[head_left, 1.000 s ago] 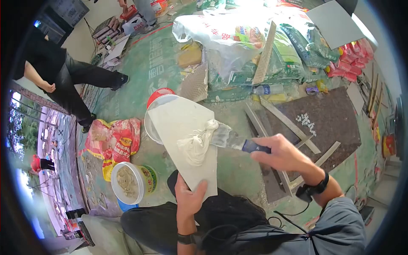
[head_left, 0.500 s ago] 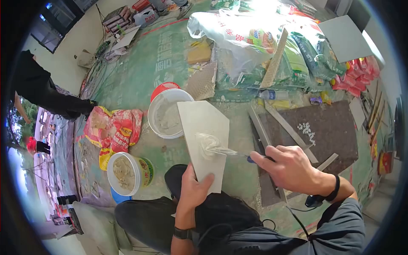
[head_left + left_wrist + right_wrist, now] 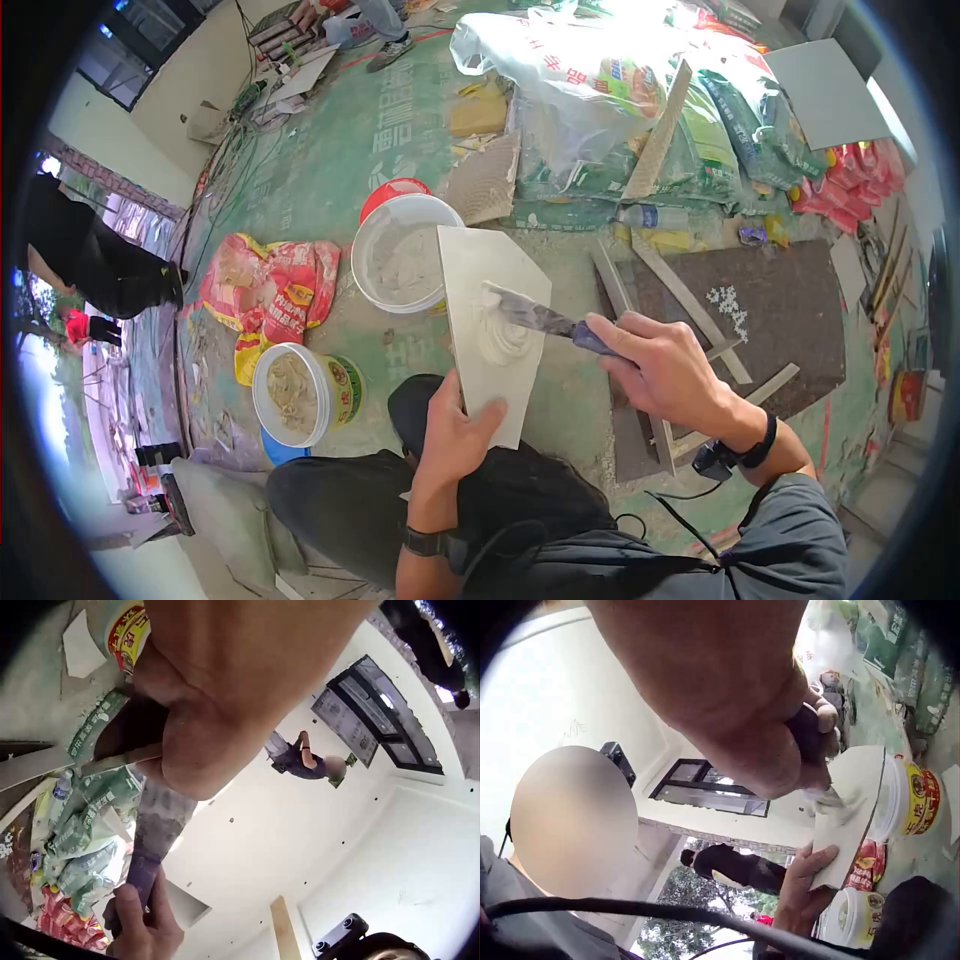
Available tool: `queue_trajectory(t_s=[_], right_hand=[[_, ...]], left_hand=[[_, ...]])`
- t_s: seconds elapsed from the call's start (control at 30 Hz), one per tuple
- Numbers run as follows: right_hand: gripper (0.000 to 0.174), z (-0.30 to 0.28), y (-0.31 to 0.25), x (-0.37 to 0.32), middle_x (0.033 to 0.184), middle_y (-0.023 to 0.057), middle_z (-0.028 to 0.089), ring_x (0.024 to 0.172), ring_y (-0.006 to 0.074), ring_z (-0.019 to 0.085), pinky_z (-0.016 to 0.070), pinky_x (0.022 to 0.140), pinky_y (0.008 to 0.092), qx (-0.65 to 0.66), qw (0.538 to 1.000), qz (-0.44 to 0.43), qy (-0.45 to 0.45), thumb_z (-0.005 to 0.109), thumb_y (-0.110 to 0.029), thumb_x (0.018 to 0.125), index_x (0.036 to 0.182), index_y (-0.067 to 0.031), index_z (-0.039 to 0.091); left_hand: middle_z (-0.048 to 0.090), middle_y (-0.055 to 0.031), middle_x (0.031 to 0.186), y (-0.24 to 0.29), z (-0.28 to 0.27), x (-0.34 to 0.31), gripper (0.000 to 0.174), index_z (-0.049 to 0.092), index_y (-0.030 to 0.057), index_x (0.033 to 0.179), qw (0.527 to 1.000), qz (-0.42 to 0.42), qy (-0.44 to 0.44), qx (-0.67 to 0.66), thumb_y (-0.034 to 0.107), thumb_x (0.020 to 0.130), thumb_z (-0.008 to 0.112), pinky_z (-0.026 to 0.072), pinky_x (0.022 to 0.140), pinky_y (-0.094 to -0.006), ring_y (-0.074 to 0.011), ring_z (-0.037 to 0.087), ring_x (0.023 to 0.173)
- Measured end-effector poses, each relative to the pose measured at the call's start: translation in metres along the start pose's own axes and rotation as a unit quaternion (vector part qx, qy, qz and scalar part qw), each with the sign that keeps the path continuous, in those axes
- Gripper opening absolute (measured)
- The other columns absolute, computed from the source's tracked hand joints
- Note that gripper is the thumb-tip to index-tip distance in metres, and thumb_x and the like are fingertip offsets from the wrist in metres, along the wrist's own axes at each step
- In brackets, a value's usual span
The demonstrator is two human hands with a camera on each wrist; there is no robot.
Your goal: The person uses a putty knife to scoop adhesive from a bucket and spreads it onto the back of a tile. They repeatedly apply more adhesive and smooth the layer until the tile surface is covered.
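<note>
My left hand (image 3: 458, 432) grips the lower end of a white tile (image 3: 480, 250), thumb on its face and fingers behind. The tile is long with angled corners and stands tilted above my lap. A swirl of creamy paste (image 3: 505, 347) lies on its middle. In my right hand (image 3: 665, 368) is a putty knife (image 3: 540, 316), held by its dark blue handle. Its smeared blade overlaps the paste from the right. The right wrist view shows the blade tip close on the tile's face (image 3: 855, 844); the left wrist view shows the blade (image 3: 157, 821) from below.
Behind the tile stands a white bucket (image 3: 358, 278) with pale residue. A smaller labelled bucket (image 3: 343, 390) of paste is at left, beside a red-yellow bag (image 3: 300, 270). Wooden strips (image 3: 690, 303) lie on a brown board (image 3: 800, 330). Green sacks (image 3: 580, 215) pile up behind.
The knife blade has gone from the tile's right edge, carrying paste, to its middle and then slightly up. The paste heap is flatter and swirled. A person in black has walked farther left.
</note>
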State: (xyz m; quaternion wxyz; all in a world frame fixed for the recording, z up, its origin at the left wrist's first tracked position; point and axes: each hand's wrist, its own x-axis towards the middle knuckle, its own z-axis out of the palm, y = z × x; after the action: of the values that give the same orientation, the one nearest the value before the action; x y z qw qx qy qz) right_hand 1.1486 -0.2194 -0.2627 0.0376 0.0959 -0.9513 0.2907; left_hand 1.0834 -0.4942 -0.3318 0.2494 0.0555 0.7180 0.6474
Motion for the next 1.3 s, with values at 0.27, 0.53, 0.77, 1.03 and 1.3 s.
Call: queue_trajectory(t_s=[0.27, 0.53, 0.77, 1.03, 1.3], right_hand=[[0.048, 0.000, -0.007, -0.010, 0.086, 0.0151, 0.060, 0.069, 0.0396, 0.064, 0.0533, 0.061, 0.0454, 0.081, 0.995, 0.028, -0.047, 0.072, -0.009, 0.087, 0.134, -0.0051, 0.062], [0.047, -0.005, 0.001, -0.021, 0.088, 0.0176, 0.063, 0.073, 0.0427, 0.063, 0.0520, 0.065, 0.0468, 0.118, 0.991, 0.046, -0.054, 0.074, -0.009, 0.086, 0.132, -0.0031, 0.064], [0.045, 0.016, 0.014, 0.000, 0.089, 0.0184, 0.064, 0.078, 0.0439, 0.065, 0.0524, 0.066, 0.0476, 0.099, 0.992, 0.070, 0.034, 0.074, -0.010, 0.086, 0.130, -0.0032, 0.064], [0.044, 0.019, -0.009, 0.002, 0.091, 0.0196, 0.066, 0.079, 0.0453, 0.065, 0.0527, 0.069, 0.0460, 0.179, 0.983, 0.044, -0.019, 0.071, -0.008, 0.088, 0.131, -0.0022, 0.065], [0.046, 0.017, -0.015, 0.002, 0.087, 0.0234, 0.065, 0.075, 0.0395, 0.065, 0.0516, 0.069, 0.0402, 0.144, 0.988, 0.058, -0.018, 0.075, -0.007, 0.081, 0.124, 0.0082, 0.066]], left_hand=[[0.070, -0.0127, 0.122, 0.001, 0.004, 0.005, 0.049, 0.056, -0.0092, 0.133, 0.999, -0.023, -0.002, -0.040, -0.002, 0.086, 0.068, 0.0529, 0.095, -0.0329, -0.0163, 0.066, 0.107], [0.070, -0.0127, 0.122, 0.005, -0.006, 0.004, 0.050, 0.056, -0.0091, 0.134, 1.000, -0.028, -0.002, -0.010, -0.002, 0.086, 0.069, 0.0528, 0.096, -0.0329, -0.0171, 0.066, 0.108], [0.070, -0.0124, 0.123, 0.012, -0.006, 0.000, 0.048, 0.056, -0.0082, 0.135, 0.999, -0.026, -0.011, -0.036, -0.004, 0.088, 0.065, 0.0506, 0.099, -0.0322, -0.0159, 0.065, 0.111], [0.070, -0.0095, 0.122, 0.006, -0.008, -0.002, 0.048, 0.059, -0.0065, 0.134, 0.999, -0.025, -0.015, 0.019, 0.000, 0.088, 0.069, 0.0517, 0.097, -0.0327, -0.0146, 0.064, 0.108], [0.069, -0.0072, 0.120, 0.002, -0.020, 0.006, 0.052, 0.057, -0.0051, 0.138, 1.000, 0.006, -0.004, -0.017, 0.002, 0.087, 0.067, 0.0511, 0.096, -0.0306, -0.0131, 0.063, 0.107]])
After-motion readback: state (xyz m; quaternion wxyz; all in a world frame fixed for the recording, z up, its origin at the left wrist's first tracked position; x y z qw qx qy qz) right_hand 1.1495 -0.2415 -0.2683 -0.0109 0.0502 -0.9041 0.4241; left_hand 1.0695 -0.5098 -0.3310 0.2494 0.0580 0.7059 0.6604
